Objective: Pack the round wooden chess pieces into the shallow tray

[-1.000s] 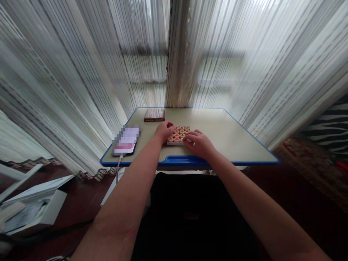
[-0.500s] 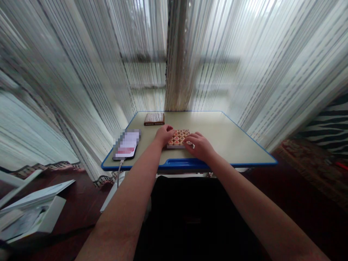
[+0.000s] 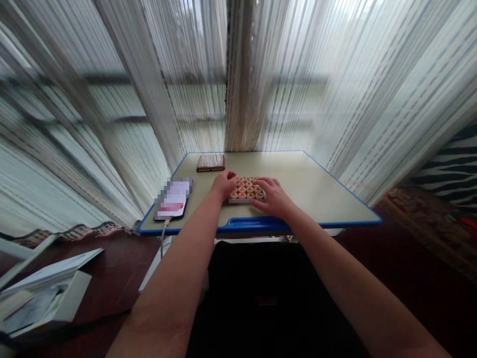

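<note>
A shallow box of round wooden game pieces (image 3: 246, 189) with red marks lies on the beige, blue-rimmed table (image 3: 316, 184). My left hand (image 3: 222, 183) rests against the box's left side with fingers curled at its edge. My right hand (image 3: 274, 196) lies at the box's right side, fingers bent over the near right pieces. Whether either hand pinches a piece is hidden by the fingers.
A wooden lid or box (image 3: 210, 162) lies at the table's back left. A phone (image 3: 173, 200) with a cable sits at the left edge. Sheer curtains (image 3: 112, 99) surround the table. An open white carton (image 3: 44, 293) stands on the floor at left.
My right hand has shifted a little toward the box and now covers its right corner; the piece seen at its fingertips earlier is no longer visible. The left hand stays put.
</note>
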Available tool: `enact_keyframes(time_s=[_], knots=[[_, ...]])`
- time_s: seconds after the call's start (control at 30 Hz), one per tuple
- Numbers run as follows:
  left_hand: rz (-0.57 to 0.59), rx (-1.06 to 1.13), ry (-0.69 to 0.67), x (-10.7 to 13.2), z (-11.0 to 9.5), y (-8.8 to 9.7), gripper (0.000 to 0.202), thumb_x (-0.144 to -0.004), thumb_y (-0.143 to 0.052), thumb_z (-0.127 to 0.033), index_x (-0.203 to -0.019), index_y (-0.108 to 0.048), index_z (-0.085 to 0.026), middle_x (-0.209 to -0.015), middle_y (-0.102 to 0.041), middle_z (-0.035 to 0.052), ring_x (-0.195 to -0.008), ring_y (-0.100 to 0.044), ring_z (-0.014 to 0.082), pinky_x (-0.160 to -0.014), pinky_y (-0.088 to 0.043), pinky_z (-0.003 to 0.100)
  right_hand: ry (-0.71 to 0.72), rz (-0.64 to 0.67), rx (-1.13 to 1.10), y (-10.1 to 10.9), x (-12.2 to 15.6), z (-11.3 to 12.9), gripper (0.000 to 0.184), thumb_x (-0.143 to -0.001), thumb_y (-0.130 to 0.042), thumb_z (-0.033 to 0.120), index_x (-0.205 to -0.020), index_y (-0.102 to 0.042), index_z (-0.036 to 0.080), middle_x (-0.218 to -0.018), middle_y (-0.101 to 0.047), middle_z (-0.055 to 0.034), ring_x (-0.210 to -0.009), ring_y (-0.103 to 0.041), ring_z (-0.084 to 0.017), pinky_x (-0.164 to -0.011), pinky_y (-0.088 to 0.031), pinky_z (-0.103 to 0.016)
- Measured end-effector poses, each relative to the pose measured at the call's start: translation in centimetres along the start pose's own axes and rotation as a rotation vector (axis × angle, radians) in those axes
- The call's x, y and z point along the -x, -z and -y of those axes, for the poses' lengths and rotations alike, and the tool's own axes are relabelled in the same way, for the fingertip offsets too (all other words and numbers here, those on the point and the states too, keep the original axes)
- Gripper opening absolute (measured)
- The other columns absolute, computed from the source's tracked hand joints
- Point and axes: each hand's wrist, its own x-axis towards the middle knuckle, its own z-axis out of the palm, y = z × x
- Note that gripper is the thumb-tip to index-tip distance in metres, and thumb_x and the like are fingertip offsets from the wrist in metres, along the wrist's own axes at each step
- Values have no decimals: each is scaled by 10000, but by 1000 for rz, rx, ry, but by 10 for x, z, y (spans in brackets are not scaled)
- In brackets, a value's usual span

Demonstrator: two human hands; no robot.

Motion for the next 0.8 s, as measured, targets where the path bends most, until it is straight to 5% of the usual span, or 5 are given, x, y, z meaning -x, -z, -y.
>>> enact_keyframes(time_s=[0.27, 0.47, 0.8], knots=[[-20, 1, 38, 0, -3, 4, 222, -712, -546, -214, -898, -640, -135, -913, -689, 87, -844, -615, 177, -769, -460, 270, -245, 185, -113, -9, -9, -11, 1110, -561, -746, 548, -1460, -225, 157, -1360, -445, -196, -1284, -373, -360, -1041, -337, -525], [-127, 13, 52, -1, -4, 6, 199, -698, -525, -178, -859, -640, -152, -933, -687, 77, -889, -611, 179, -811, -452, 270, -320, 240, -64, -6, -12, -7, 1095, -601, -709, 573, -1460, -231, 90, -1343, -473, -220, -1304, -368, -351, -1050, -365, -478], [-64, 107, 79, -6, 1, 4, 231, -688, -501, -174, -873, -638, -152, -922, -685, 67, -860, -611, 174, -776, -460, 265, -294, 174, -52, -11, -13, -11, 1077, -601, -690, 616, -1446, -265, 101, -1315, -503, -219, -1266, -418, -359, -1001, -414, -498]])
